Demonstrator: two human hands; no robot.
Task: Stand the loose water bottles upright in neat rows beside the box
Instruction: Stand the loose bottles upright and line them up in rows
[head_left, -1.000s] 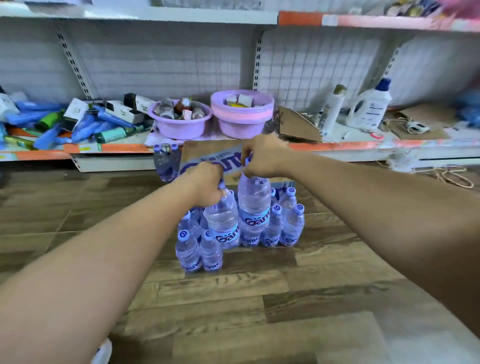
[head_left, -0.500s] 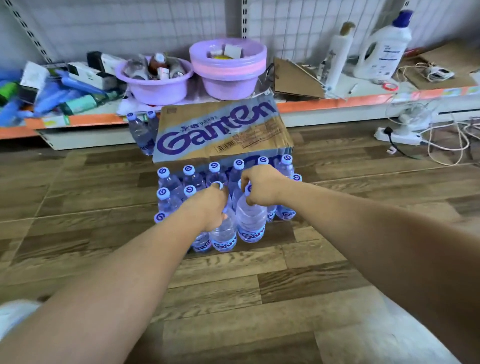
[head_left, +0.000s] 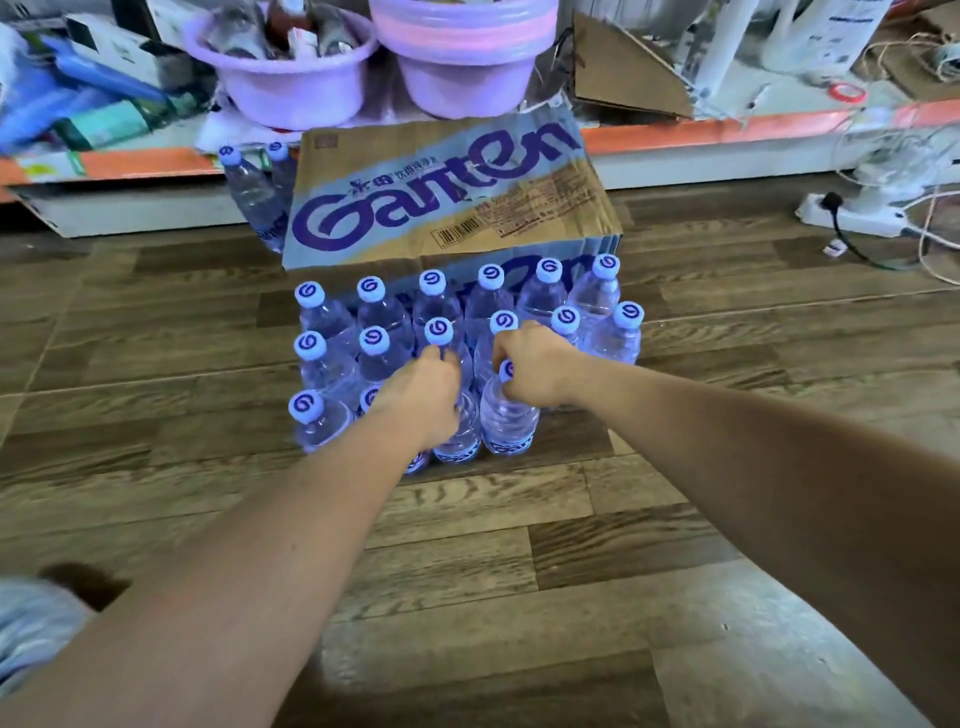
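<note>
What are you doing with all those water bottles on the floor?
A person is lining up water bottles upright in rows on the wooden floor, right in front of the cardboard box. The left hand grips the top of one bottle, and the right hand grips the top of another bottle, side by side in the nearest row. Two full rows stand behind them, and the nearest row has room on its right.

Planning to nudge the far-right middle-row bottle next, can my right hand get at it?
Probably, once freed: the right hand grips the neck of a front bottle, and the far-right bottle stands close by with bare floor beside it.
</note>
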